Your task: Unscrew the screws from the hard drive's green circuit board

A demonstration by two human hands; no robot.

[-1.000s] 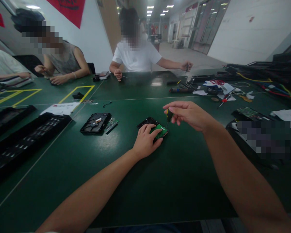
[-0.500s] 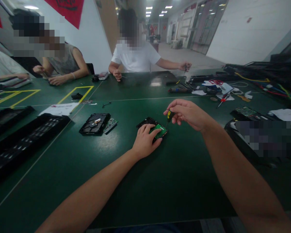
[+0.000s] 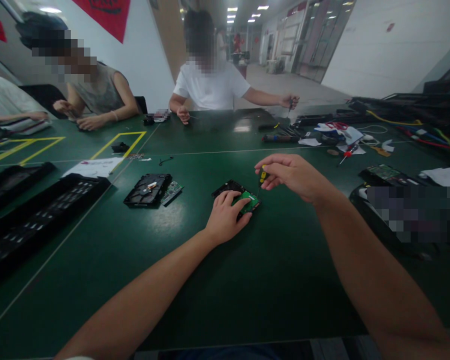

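A black hard drive (image 3: 228,189) with a green circuit board (image 3: 250,201) on top lies on the green table (image 3: 247,280) in front of me. My left hand (image 3: 226,218) rests on its near side, fingers pressing down on the board. My right hand (image 3: 290,175) hovers just right of and above the drive, fingers pinched round a small screwdriver (image 3: 261,178) with a black and yellow handle. The tool stands nearly upright, its tip at the board's far right corner.
A second opened hard drive (image 3: 148,189) with a loose board (image 3: 172,191) lies to the left. Black trays (image 3: 33,220) line the left edge. Tools, papers and cables (image 3: 345,137) crowd the far right. Two people sit across the table, and a third person's arm shows at the far left.
My right hand has turned slightly on the screwdriver handle, staying over the drive's corner. My left hand has stayed on the board.
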